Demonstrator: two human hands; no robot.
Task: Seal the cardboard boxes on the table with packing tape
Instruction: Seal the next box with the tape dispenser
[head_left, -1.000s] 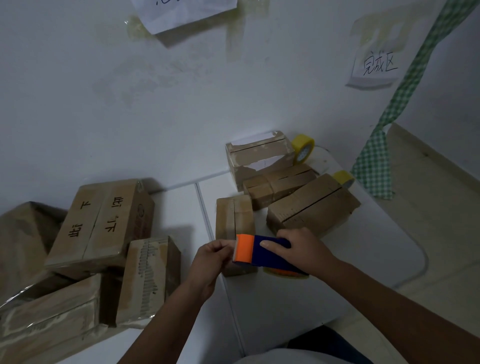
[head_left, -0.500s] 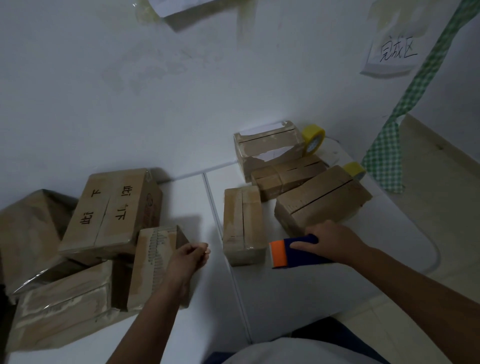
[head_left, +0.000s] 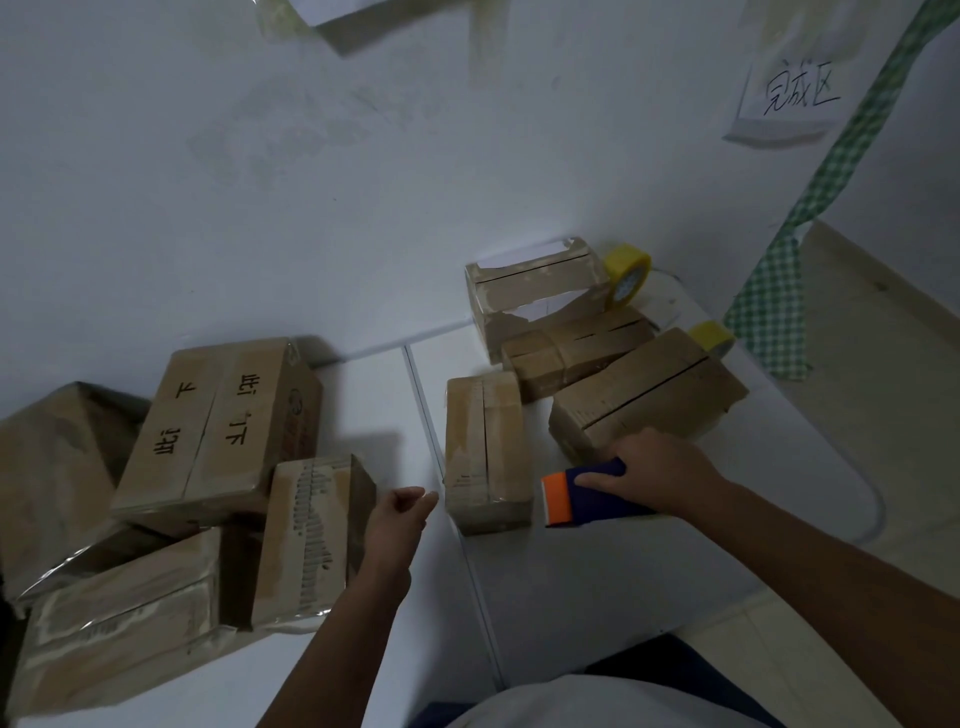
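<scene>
My right hand (head_left: 657, 475) grips a blue and orange tape dispenser (head_left: 582, 493) low on the white table (head_left: 649, 561), just right of a small cardboard box (head_left: 485, 447) whose top seam runs lengthwise. My left hand (head_left: 397, 522) hovers left of that box with fingers loosely curled and holds nothing. Behind the dispenser lies a longer box (head_left: 649, 400), with two more boxes (head_left: 576, 348) (head_left: 535, 288) farther back near the wall.
Two yellow tape rolls (head_left: 626, 273) (head_left: 711, 338) stand at the back right. Several larger boxes (head_left: 218, 426) (head_left: 311, 535) (head_left: 114, 618) are piled at the left. The table's front right edge drops to a tiled floor; a green checked cloth (head_left: 769, 306) hangs there.
My left hand let go of the dispenser's front and drew back to the left. My right hand carried the dispenser to the right, off the small box and down beside it.
</scene>
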